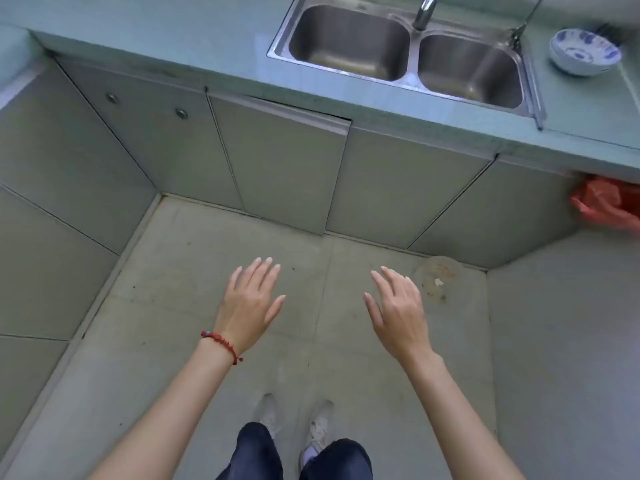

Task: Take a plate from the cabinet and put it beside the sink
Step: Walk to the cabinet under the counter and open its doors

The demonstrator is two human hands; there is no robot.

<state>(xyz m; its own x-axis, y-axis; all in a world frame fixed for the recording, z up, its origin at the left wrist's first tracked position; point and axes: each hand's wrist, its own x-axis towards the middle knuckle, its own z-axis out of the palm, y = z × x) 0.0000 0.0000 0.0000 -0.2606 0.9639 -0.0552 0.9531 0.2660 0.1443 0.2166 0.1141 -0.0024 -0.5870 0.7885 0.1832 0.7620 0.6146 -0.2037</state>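
A steel double sink point(403, 53) is set into the pale green counter point(173, 53) at the top of the view. Below it runs a row of grey cabinet doors; one door point(284, 161) stands slightly ajar, the others are shut. No plate shows from inside the cabinet. A stack of blue-and-white bowls point(584, 51) sits on the counter right of the sink. My left hand point(251, 306), with a red bracelet on the wrist, and my right hand point(398, 311) hover over the floor in front of the cabinets, fingers spread, holding nothing.
A tap point(425, 12) rises behind the sink. A red plastic bag point(606, 202) hangs under the counter at the right. Cabinets also run along the left side. A stained round patch point(438, 277) marks the tiled floor near my right hand. My feet stand below.
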